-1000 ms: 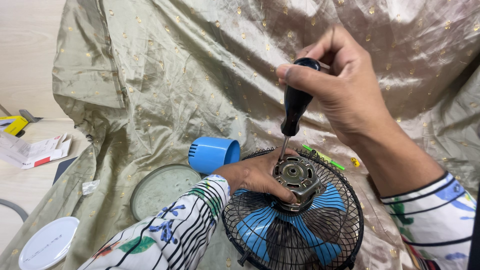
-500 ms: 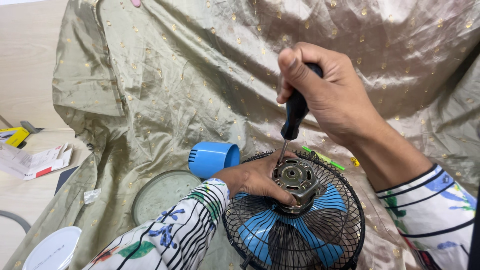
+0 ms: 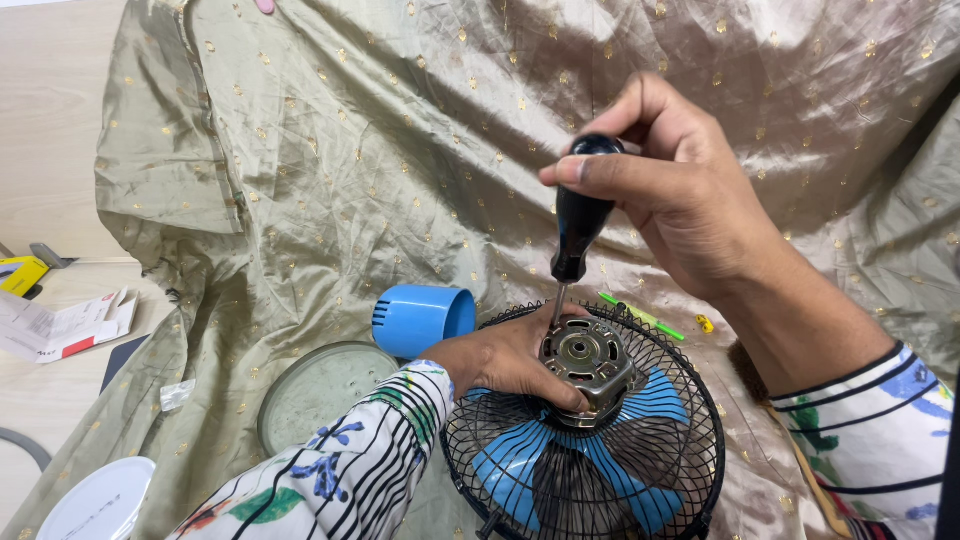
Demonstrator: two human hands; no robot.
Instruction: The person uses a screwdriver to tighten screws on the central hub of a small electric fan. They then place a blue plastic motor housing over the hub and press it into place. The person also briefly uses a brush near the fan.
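1. The person's right hand [image 3: 680,200] is wrapping its grip around the black handle of a screwdriver [image 3: 580,215], the fingers pressed round it and the thumb lying across the top end.
2. The screwdriver is standing almost upright, its thin metal shaft reaching down to the top edge of the metal motor [image 3: 588,362].
3. The left hand [image 3: 505,358] is cupping the left side of that motor, fingers closed against its body and steadying it.
4. The motor is sitting at the middle of a round black wire fan guard [image 3: 690,450], with blue fan blades [image 3: 510,465] showing through the wires beneath it.
5. The fan is lying flat near the bottom of the view, on a shiny olive-gold cloth [image 3: 350,150] dotted with small gold spots, which is draping the worktop and rising up behind.
6. Just left of the fan, a blue plastic cap [image 3: 420,318] is lying on its side on the cloth, its open end facing right.
7. Beside the cap, a round greenish dish [image 3: 315,390] is resting flat.
8. A thin green stick [image 3: 645,316] and a tiny yellow piece [image 3: 706,323] are lying on the cloth behind the fan, under the right wrist.
9. At the far left, folded papers [image 3: 60,325] are lying on the bare pale worktop [image 3: 40,395], and a white round lid [image 3: 95,500] is sitting in the bottom corner.
10. Both arms are wearing white sleeves with coloured patterns.
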